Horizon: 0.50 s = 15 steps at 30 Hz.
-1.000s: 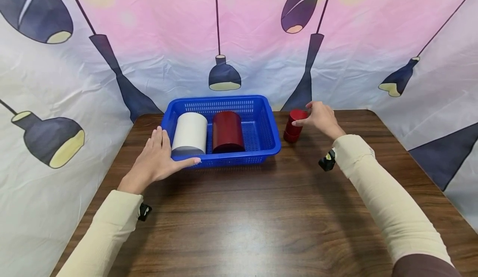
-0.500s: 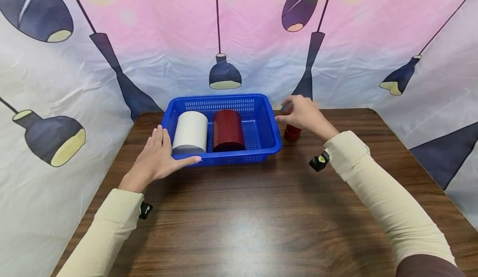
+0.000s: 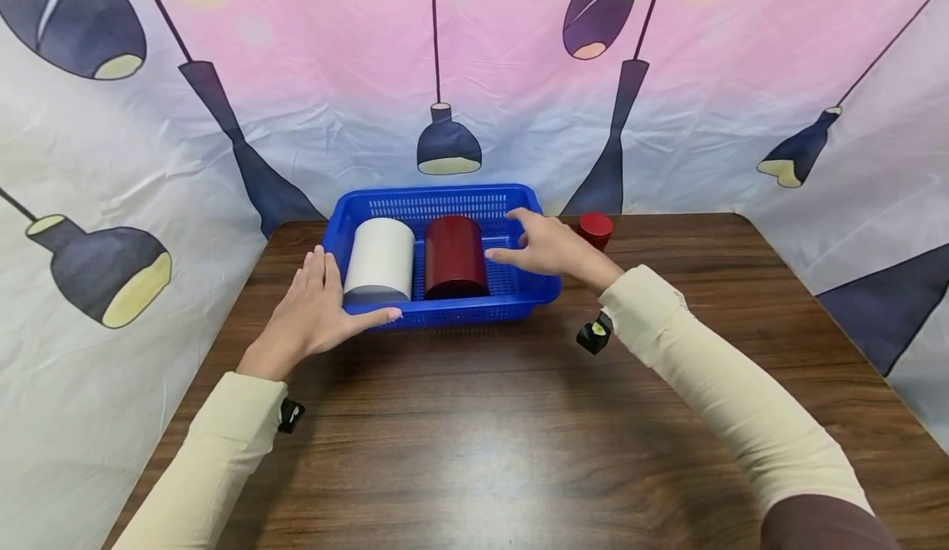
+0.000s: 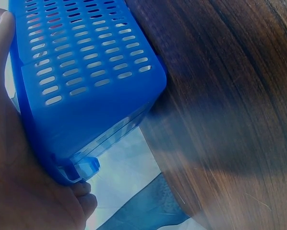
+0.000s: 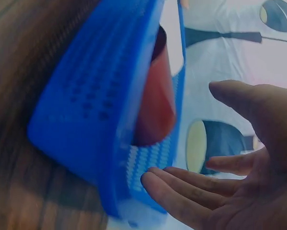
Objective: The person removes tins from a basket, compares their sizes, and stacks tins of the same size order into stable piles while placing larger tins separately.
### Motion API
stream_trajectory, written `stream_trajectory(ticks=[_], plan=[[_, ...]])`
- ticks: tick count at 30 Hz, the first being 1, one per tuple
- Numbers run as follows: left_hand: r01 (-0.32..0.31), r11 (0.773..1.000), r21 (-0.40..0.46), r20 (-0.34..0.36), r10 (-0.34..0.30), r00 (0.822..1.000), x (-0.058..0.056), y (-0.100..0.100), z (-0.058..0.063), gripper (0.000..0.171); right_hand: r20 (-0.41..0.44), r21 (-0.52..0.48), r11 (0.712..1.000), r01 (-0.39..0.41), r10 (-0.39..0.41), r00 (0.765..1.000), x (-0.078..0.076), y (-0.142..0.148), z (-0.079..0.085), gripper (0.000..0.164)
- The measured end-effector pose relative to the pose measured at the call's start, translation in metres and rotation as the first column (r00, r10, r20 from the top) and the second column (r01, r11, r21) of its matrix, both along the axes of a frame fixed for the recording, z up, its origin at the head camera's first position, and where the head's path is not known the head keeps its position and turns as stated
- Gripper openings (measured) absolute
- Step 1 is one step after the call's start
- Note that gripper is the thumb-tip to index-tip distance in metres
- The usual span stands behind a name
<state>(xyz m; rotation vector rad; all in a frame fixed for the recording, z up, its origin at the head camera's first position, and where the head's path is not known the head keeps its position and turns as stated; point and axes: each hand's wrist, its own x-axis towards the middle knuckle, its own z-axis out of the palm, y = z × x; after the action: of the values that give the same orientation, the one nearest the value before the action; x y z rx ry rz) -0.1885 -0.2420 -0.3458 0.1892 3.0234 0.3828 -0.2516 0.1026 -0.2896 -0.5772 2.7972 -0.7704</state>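
A blue plastic basket (image 3: 445, 314) stands on the table and holds a white cylinder (image 3: 381, 258) and a dark red cylinder (image 3: 454, 255), side by side. My left hand (image 3: 300, 313) rests on the basket's front left corner, fingers straight along the left side and thumb along the front rim. Over the basket's right part is my right hand (image 3: 547, 245), holding nothing. In the right wrist view its fingers (image 5: 182, 184) are spread, apart from the dark red cylinder. A smaller red cylinder (image 3: 596, 227) stands on the table beyond my right wrist, which hides its lower part.
The brown wooden table (image 3: 445, 426) stretches in front of the basket and to its right. Right behind the table hangs a cloth backdrop (image 3: 356, 138) printed with lamps. The basket stands near the table's back edge.
My right hand has moved left from the smaller red cylinder to above the basket's right part, leaving that cylinder standing. My left hand has stayed on the basket.
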Motion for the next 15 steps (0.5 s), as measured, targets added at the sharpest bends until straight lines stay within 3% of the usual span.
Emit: stream_trajectory(ticks=[8,15], plan=[[-0.001,1.0,-0.002,0.001,0.001,1.0,-0.001,0.0,0.001,0.14,0.087,0.031,1.0,-0.003,0.0,0.996,0.0,-0.032,-0.015,0.094],[0.0,1.0,0.003,0.003,0.0,1.0,0.0,0.0,0.0,0.141,0.228,-0.021,0.999,0.032,-0.026,0.973,-0.005,-0.052,-0.026,0.109]])
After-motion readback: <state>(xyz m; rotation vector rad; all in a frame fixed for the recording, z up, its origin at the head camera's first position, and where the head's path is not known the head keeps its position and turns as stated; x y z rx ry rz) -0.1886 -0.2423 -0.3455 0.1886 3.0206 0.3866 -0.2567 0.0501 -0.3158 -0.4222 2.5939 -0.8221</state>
